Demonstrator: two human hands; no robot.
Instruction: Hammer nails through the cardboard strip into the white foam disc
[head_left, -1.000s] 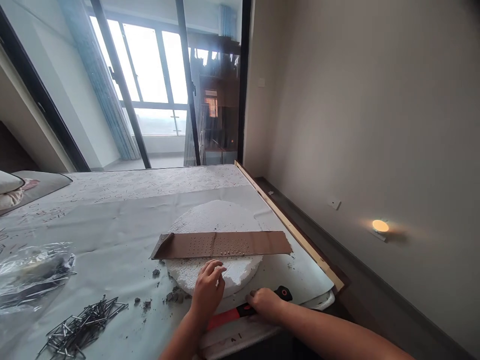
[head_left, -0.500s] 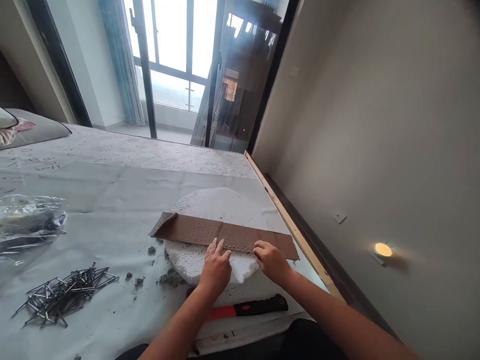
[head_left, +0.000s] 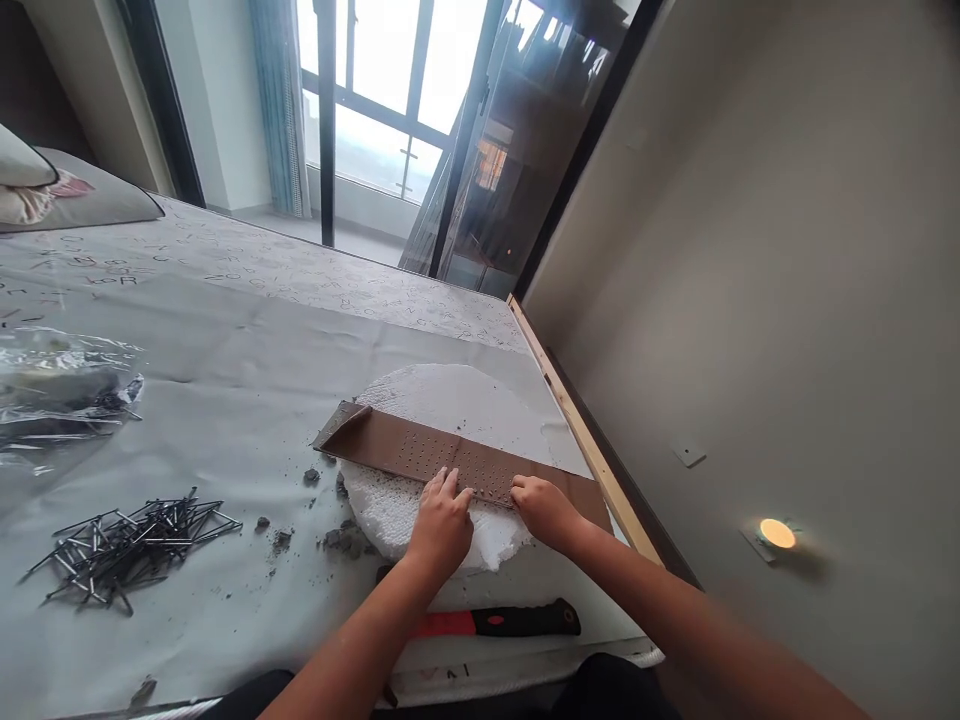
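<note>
A long brown strip point(head_left: 388, 437) with rows of small holes or dots lies across a round, ragged white foam slab point(head_left: 457, 385). The strip's left end is folded over. My left hand point(head_left: 442, 520) rests on the strip's near edge, with its fingers stretched out and slightly spread. To its right, my right hand point(head_left: 547, 512) is closed, thumb and fingers pinched at the same edge. What lies between those fingertips is hidden. Below the hands is a tool with a red and black handle point(head_left: 517, 619), its left part covered by my left forearm.
Loose nails point(head_left: 142, 545) lie in a pile at the left, near a clear plastic bag point(head_left: 67, 400) with dark contents. Grey crumbs point(head_left: 345, 540) are scattered beside the slab. A wooden rail point(head_left: 577, 415) runs along the bed's right side, by the wall.
The camera view has tilted and shifted a little. Both hands stay at the strip's near edge in nearly the same places.
</note>
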